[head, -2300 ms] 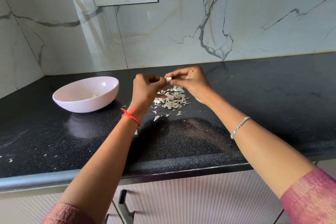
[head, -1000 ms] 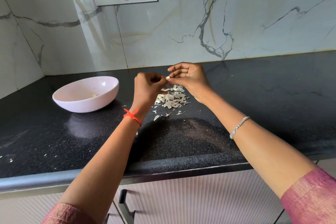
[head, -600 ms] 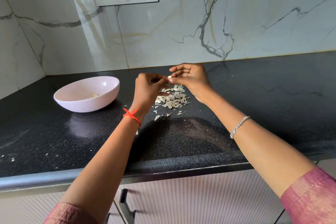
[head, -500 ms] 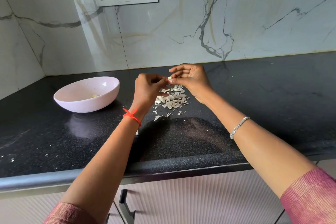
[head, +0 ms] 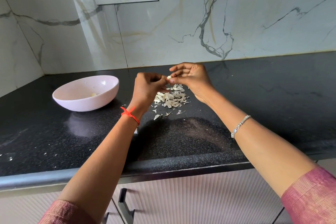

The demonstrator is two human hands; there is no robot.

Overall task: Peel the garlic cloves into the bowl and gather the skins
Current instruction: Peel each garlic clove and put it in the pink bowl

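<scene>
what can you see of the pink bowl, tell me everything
The bowl is pale pink, round, wide and shallow, with a smooth wall that looks like plastic. It stands upright on the black speckled countertop, left of the pile of skins and apart from it. A small pale peeled clove lies at its bottom. Nothing but the countertop touches its outside.

Person wears pink sleeves (head: pixel 312 192), red thread (head: pixel 130 114), silver bracelet (head: pixel 240 125).
</scene>
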